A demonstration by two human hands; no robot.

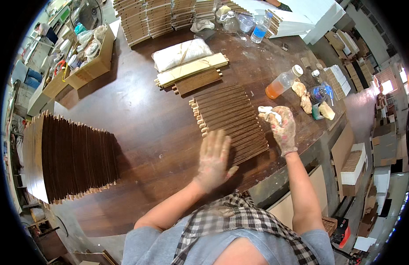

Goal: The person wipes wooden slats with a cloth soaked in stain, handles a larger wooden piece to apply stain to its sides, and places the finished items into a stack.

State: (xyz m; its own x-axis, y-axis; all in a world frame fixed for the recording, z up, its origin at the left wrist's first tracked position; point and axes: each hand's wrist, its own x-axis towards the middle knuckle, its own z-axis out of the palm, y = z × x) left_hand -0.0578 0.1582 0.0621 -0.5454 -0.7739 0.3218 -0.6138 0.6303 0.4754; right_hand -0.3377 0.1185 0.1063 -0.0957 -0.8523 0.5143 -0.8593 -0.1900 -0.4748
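Observation:
A row of dark brown wooden slats (228, 112) with light round pegs at the ends lies side by side on the dark table (147, 123). My left hand (213, 159), in a thin pale glove, is open with fingers stretched over the near left corner of the slats. It looks slightly blurred, so I cannot tell whether it presses on them. At their right edge, my right hand (284, 132), in a patterned glove, is closed on a bunched white cloth (267, 111). Beyond the slats are a dark board (199, 82), pale pegged strips (193, 70) and a white wrapped bundle (182, 54).
A large stack of dark pegged slats (76, 159) stands at the left. On the right are a bottle of orange liquid (279, 84), crumpled tan cloths (303, 97) and a sponge (327, 111). A cardboard box (96, 64) of supplies and piled boards (147, 20) lie farther back.

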